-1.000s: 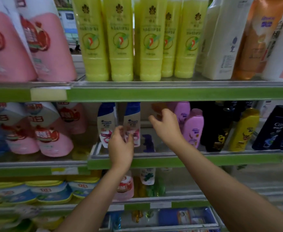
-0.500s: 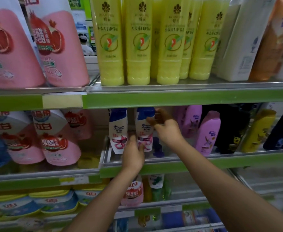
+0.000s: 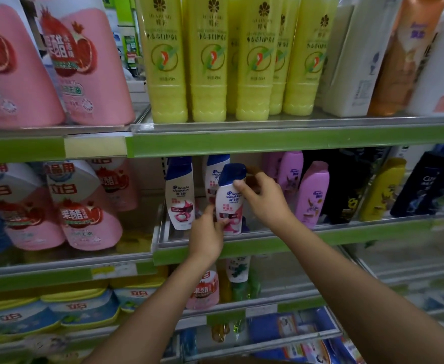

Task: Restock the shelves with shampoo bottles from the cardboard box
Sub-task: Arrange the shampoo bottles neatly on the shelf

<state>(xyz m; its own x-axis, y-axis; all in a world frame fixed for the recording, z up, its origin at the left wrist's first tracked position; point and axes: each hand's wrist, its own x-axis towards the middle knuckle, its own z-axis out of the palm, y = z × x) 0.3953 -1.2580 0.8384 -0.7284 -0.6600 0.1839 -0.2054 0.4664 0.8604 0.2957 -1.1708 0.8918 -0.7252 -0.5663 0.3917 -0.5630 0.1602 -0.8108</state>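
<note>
A white shampoo bottle with a dark blue cap [image 3: 228, 203] is held tilted just in front of the middle shelf [image 3: 268, 246]. My left hand [image 3: 207, 235] pinches its lower edge. My right hand [image 3: 264, 199] grips its neck and shoulder from the right. Two matching bottles stand on the shelf: one [image 3: 179, 193] to the left, one [image 3: 213, 169] partly hidden behind the held bottle. The cardboard box is out of view.
Purple bottles [image 3: 311, 194], black and yellow bottles [image 3: 381, 187] fill the same shelf to the right. Tall yellow bottles [image 3: 207, 59] stand on the shelf above, pink detergent jugs [image 3: 84, 208] to the left. Lower shelves hold small bottles and pouches.
My right hand has pulled a shampoo bottle forward from behind the front row. My left hand has shifted from the shelf edge onto the bottle's base. The camera has moved closer.
</note>
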